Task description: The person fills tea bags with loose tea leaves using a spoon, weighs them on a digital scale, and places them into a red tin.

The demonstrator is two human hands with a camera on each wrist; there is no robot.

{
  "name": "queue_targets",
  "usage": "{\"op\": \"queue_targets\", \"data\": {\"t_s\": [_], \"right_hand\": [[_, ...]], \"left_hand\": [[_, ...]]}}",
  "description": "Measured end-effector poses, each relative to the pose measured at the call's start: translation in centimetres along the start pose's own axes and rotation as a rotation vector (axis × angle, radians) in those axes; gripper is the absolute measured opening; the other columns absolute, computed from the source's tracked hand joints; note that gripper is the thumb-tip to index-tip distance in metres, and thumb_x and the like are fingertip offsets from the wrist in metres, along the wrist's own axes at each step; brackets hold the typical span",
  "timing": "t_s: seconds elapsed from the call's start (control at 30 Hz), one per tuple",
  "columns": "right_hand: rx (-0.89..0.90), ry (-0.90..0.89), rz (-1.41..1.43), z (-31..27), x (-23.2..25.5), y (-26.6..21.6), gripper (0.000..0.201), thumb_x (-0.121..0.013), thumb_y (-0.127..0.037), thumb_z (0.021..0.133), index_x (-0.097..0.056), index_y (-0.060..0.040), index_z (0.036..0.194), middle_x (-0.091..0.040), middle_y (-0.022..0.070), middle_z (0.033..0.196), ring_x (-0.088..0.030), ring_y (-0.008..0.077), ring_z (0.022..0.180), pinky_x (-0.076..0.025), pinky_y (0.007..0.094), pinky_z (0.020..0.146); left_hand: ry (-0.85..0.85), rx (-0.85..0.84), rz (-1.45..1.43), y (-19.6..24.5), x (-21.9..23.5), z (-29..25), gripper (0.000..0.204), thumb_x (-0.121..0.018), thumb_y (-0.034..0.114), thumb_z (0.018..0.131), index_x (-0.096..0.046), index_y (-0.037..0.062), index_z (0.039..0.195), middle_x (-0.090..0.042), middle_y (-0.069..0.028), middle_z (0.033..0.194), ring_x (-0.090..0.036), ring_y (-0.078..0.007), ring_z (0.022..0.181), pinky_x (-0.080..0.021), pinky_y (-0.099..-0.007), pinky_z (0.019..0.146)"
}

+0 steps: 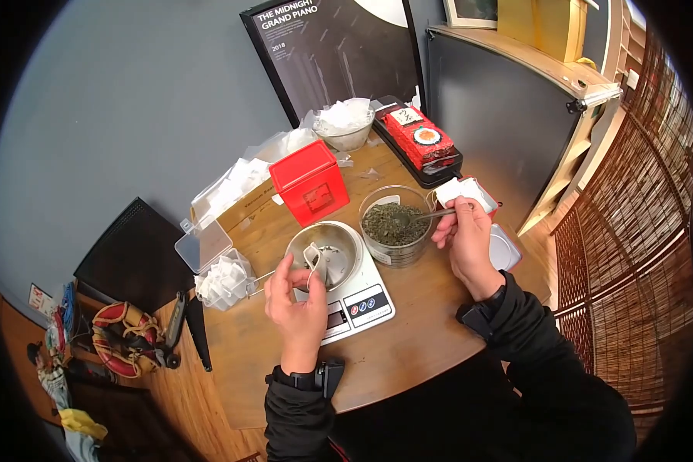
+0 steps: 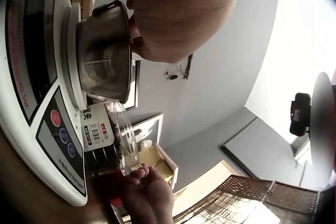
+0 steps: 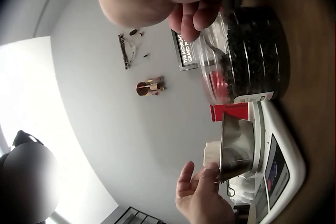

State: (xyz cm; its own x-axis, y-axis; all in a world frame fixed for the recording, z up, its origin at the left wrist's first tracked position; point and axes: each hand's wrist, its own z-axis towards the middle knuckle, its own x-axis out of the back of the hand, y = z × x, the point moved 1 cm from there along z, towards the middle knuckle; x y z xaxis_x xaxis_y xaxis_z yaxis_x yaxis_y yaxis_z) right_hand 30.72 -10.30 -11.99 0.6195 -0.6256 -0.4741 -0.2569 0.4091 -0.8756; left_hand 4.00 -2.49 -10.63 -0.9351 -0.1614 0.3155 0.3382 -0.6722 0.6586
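A metal bowl (image 1: 349, 237) stands on a white kitchen scale (image 1: 383, 302). My left hand (image 1: 295, 314) pinches a small white pouch (image 1: 316, 266) over the bowl; the right wrist view also shows the pouch (image 3: 211, 153) at the bowl's rim. To the right of the bowl, a clear round jar (image 1: 395, 256) holds dark dried leaves (image 1: 383, 220). My right hand (image 1: 470, 245) grips the handle of a metal spoon (image 1: 433, 215), whose bowl end is among the leaves in the jar. In the left wrist view, my left hand (image 2: 184, 14) hides the pouch.
A red box (image 1: 309, 181) stands behind the scale. Left of it are a plastic tub of white pouches (image 1: 225, 283) and a carton (image 1: 246, 225). Farther back are a glass bowl (image 1: 348, 140) and a black tray (image 1: 431, 175) with red packages. A white packet (image 1: 466, 192) lies beyond my right hand.
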Motion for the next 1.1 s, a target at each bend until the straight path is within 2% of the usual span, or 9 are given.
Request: {"op": "queue_targets", "data": {"t_s": [0.37, 0.47, 0.53, 0.67, 0.73, 0.9, 1.1], "right_hand": [[-0.085, 0.028, 0.138, 0.3, 0.0, -0.5, 0.024, -0.043, -0.028, 0.108, -0.053, -0.0072, 0.102, -0.060, 0.0030, 0.065, -0.060, 0.0152, 0.051, -0.045, 0.0272, 0.045], [-0.104, 0.025, 0.175, 0.4, 0.2, -0.6, 0.024, -0.045, -0.029, 0.107, -0.053, -0.0061, 0.103, -0.061, 0.0043, 0.067, -0.061, 0.0159, 0.052, -0.046, 0.0277, 0.046], [-0.106, 0.022, 0.190, 0.3, 0.2, -0.7, 0.024, -0.045, -0.029, 0.107, -0.053, -0.0063, 0.103, -0.061, 0.0041, 0.067, -0.061, 0.0160, 0.052, -0.046, 0.0278, 0.046], [-0.109, -0.013, 0.244, -0.4, -0.4, -1.3, 0.024, -0.044, -0.029, 0.108, -0.052, -0.0067, 0.103, -0.060, 0.0038, 0.066, -0.061, 0.0162, 0.052, -0.046, 0.0283, 0.046], [-0.120, -0.036, 0.262, -1.2, -1.1, -1.6, 0.024, -0.044, -0.029, 0.108, -0.052, -0.0068, 0.103, -0.061, 0.0038, 0.066, -0.061, 0.0164, 0.052, -0.047, 0.0285, 0.047], [-0.208, -0.095, 0.312, -3.4, -3.5, -1.5, 0.025, -0.045, -0.030, 0.107, -0.052, -0.0068, 0.103, -0.062, 0.0049, 0.067, -0.062, 0.0179, 0.053, -0.047, 0.0291, 0.046], [-0.208, -0.155, 0.261, -4.1, -6.0, -0.5, 0.027, -0.049, -0.031, 0.106, -0.052, -0.0051, 0.105, -0.064, 0.0082, 0.071, -0.066, 0.0191, 0.057, -0.050, 0.0292, 0.048]], "left_hand": [[-0.006, -0.005, -0.012, 0.0, -0.1, -0.1, 0.048, -0.072, -0.006, 0.077, -0.060, -0.0025, 0.123, -0.070, -0.0060, 0.076, -0.063, -0.0193, 0.083, -0.049, -0.0357, 0.088], [-0.011, 0.039, -0.048, 0.0, -0.1, -0.2, 0.048, -0.072, -0.006, 0.077, -0.060, -0.0024, 0.123, -0.070, -0.0060, 0.077, -0.063, -0.0194, 0.083, -0.050, -0.0357, 0.086], [-0.016, -0.027, 0.016, -0.1, -0.1, -0.1, 0.048, -0.072, -0.006, 0.077, -0.061, -0.0020, 0.123, -0.070, -0.0059, 0.078, -0.063, -0.0197, 0.083, -0.050, -0.0354, 0.084], [-0.001, -0.031, 0.026, -0.2, -0.3, -0.2, 0.049, -0.073, -0.006, 0.076, -0.061, -0.0012, 0.123, -0.070, -0.0058, 0.078, -0.063, -0.0200, 0.084, -0.051, -0.0349, 0.081], [-0.020, -0.133, 0.055, -0.4, -0.3, -0.1, 0.049, -0.071, -0.005, 0.081, -0.057, -0.0023, 0.127, -0.070, -0.0059, 0.080, -0.064, -0.0114, 0.071, -0.052, -0.0268, 0.076], [-0.021, -0.164, 0.072, -0.1, -0.3, 0.0, 0.050, -0.072, -0.005, 0.080, -0.057, -0.0013, 0.128, -0.069, -0.0071, 0.082, -0.065, -0.0124, 0.071, -0.052, -0.0273, 0.075], [-0.018, -0.204, 0.110, 0.1, -0.3, 0.0, 0.052, -0.073, -0.006, 0.079, -0.058, -0.0003, 0.128, -0.068, -0.0065, 0.083, -0.065, -0.0133, 0.071, -0.052, -0.0282, 0.073]]}}
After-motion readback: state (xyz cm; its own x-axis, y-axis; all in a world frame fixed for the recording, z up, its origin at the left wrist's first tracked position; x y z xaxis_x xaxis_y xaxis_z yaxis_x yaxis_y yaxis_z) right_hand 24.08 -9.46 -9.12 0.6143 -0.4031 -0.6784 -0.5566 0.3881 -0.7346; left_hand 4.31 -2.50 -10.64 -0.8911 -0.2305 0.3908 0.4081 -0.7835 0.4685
